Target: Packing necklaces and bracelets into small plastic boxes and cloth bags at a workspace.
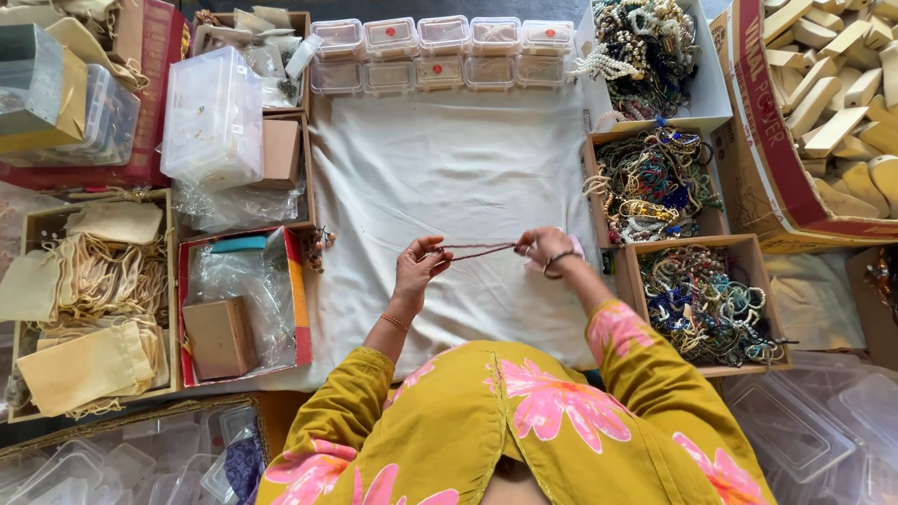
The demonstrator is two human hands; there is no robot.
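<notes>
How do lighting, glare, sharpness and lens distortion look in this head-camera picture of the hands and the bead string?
Head view: even, soft daylight, only faint shadows on the white cloth; mild glare on the clear plastic boxes; left hand, right hand and bead string reasonably sharp; the wide lens bends the cardboard box at the edge.

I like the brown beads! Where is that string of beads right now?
In the head view, the string of beads is stretched between the left hand and right hand, above the white cloth.
</notes>
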